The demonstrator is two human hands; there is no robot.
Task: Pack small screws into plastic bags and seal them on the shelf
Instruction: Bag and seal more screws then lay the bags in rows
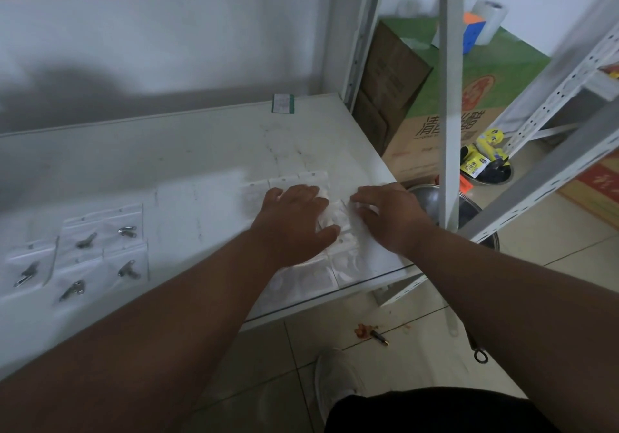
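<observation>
Several small clear plastic bags with screws lie in a cluster at the left of the white shelf. A spread of empty plastic bags covers the shelf's right front corner. My left hand lies palm down on these bags, fingers spread. My right hand rests beside it, its fingertips pinching the raised edge of one plastic bag. Loose screws are not visible; the hands hide part of the bag pile.
A small green-edged card lies at the shelf's back. A shelf upright stands at the right corner. Beyond it are a cardboard box, a metal bowl and another shelf frame. My shoe stands on the tiled floor.
</observation>
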